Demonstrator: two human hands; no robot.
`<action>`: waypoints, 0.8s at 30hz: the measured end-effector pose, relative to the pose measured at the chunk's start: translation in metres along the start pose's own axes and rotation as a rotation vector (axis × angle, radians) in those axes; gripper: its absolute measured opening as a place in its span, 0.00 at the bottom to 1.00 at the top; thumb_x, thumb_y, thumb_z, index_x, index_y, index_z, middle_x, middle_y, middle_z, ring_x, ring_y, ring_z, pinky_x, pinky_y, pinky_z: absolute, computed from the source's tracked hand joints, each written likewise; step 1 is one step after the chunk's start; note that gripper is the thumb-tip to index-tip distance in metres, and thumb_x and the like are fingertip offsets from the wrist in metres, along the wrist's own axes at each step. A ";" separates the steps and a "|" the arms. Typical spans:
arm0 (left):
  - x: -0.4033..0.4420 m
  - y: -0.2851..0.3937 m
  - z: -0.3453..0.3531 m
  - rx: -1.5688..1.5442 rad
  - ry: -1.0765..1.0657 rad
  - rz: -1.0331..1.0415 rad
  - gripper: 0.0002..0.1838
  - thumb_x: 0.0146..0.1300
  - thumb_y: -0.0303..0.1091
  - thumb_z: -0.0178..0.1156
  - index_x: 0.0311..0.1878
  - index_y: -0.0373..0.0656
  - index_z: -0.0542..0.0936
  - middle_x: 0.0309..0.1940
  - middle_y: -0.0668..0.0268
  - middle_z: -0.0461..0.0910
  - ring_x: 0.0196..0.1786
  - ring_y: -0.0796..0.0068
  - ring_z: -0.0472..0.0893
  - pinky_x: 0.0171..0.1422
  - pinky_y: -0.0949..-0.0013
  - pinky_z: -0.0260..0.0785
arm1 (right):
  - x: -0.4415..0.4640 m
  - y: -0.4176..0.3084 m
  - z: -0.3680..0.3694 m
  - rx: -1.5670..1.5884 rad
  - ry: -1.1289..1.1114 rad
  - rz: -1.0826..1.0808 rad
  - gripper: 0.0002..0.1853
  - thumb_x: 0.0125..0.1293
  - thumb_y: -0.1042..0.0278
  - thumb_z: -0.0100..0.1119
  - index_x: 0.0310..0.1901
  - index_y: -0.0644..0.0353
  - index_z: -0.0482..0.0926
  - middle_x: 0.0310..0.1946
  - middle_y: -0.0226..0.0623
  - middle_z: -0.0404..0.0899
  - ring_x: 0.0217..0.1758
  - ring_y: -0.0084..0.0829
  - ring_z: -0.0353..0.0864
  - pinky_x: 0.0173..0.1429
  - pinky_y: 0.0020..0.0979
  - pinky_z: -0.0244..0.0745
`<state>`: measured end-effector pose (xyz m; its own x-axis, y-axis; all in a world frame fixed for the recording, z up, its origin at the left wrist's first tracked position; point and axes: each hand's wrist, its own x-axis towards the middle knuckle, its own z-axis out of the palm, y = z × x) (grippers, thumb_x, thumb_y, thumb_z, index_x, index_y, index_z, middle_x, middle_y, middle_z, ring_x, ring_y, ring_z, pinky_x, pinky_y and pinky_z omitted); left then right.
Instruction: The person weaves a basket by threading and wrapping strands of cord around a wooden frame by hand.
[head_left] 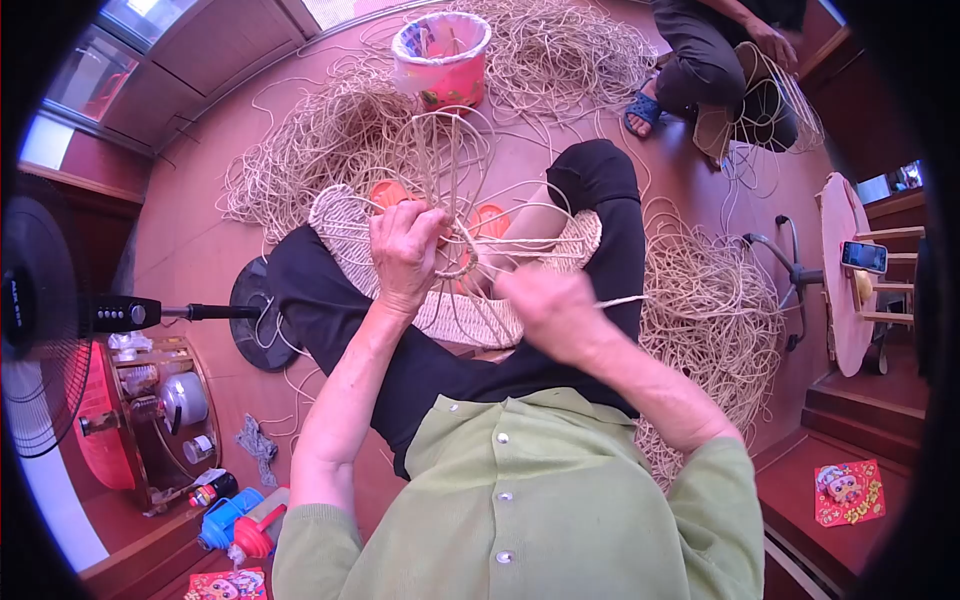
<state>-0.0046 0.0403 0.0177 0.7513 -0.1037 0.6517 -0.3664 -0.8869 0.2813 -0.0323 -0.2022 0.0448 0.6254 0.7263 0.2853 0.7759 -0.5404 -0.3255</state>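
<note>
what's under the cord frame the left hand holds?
Under the cord frame: parts of a woven piece and something orange, visible between cords. Whatever lies directly beneath the left hand and right hand is covered.

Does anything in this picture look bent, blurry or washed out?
In the head view, the scene bows toward a rounded black border; in the head view, the right hand is smeared, probably by motion, while the left hand looks clearer; also in the head view, a white strip at lower left looks washed out.

Rope: was lt. beige. Shirt: was pale grn. Trousers: were blk. Bucket: was pinkish-red, multicol. print.
</note>
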 end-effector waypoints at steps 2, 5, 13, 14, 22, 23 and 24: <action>-0.003 0.001 -0.002 -0.005 -0.052 -0.004 0.13 0.55 0.29 0.71 0.45 0.51 0.86 0.42 0.68 0.84 0.45 0.64 0.82 0.50 0.60 0.67 | -0.009 -0.005 0.028 0.071 -0.101 -0.032 0.11 0.59 0.73 0.58 0.44 0.60 0.73 0.31 0.38 0.79 0.32 0.42 0.86 0.32 0.40 0.81; -0.003 -0.004 0.004 0.023 -0.023 0.027 0.10 0.57 0.29 0.67 0.43 0.51 0.84 0.37 0.71 0.84 0.43 0.70 0.84 0.50 0.61 0.66 | 0.003 -0.005 0.051 0.126 -0.099 -0.034 0.09 0.60 0.74 0.57 0.42 0.60 0.71 0.29 0.41 0.79 0.32 0.43 0.86 0.33 0.42 0.81; -0.003 -0.019 -0.010 0.023 0.018 0.002 0.12 0.55 0.31 0.72 0.43 0.51 0.85 0.36 0.74 0.87 0.35 0.72 0.83 0.47 0.64 0.64 | 0.012 0.001 -0.009 0.201 0.087 0.029 0.05 0.68 0.71 0.58 0.41 0.57 0.71 0.26 0.42 0.81 0.30 0.44 0.87 0.31 0.44 0.79; -0.002 -0.020 -0.012 0.017 0.061 -0.023 0.11 0.55 0.31 0.73 0.42 0.51 0.85 0.35 0.74 0.87 0.35 0.73 0.82 0.46 0.64 0.63 | 0.020 0.011 -0.032 0.218 0.209 0.027 0.07 0.66 0.70 0.62 0.38 0.58 0.73 0.26 0.41 0.81 0.30 0.44 0.86 0.31 0.43 0.79; -0.010 0.014 -0.008 -0.262 0.232 -0.693 0.06 0.58 0.33 0.73 0.38 0.53 0.85 0.35 0.75 0.87 0.35 0.74 0.82 0.50 0.66 0.61 | 0.050 0.056 -0.094 -0.048 0.270 0.009 0.05 0.69 0.66 0.65 0.39 0.55 0.81 0.28 0.36 0.79 0.35 0.42 0.85 0.36 0.41 0.78; -0.010 0.014 -0.010 -0.194 0.178 -0.677 0.08 0.58 0.32 0.73 0.41 0.52 0.86 0.37 0.72 0.87 0.39 0.71 0.83 0.54 0.65 0.63 | 0.050 0.057 -0.095 -0.034 0.247 0.026 0.05 0.69 0.65 0.66 0.40 0.55 0.82 0.28 0.36 0.79 0.35 0.42 0.85 0.36 0.41 0.78; -0.008 0.015 -0.013 -0.130 0.119 -0.650 0.10 0.58 0.32 0.73 0.43 0.50 0.87 0.39 0.69 0.88 0.43 0.67 0.84 0.58 0.63 0.65 | 0.046 0.058 -0.097 -0.025 0.232 0.051 0.05 0.69 0.65 0.66 0.40 0.54 0.82 0.28 0.35 0.79 0.35 0.42 0.85 0.36 0.41 0.78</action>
<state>-0.0233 0.0336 0.0257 0.7786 0.4898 0.3924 0.0710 -0.6900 0.7203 0.0498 -0.2417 0.1268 0.6635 0.5823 0.4699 0.7431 -0.5860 -0.3231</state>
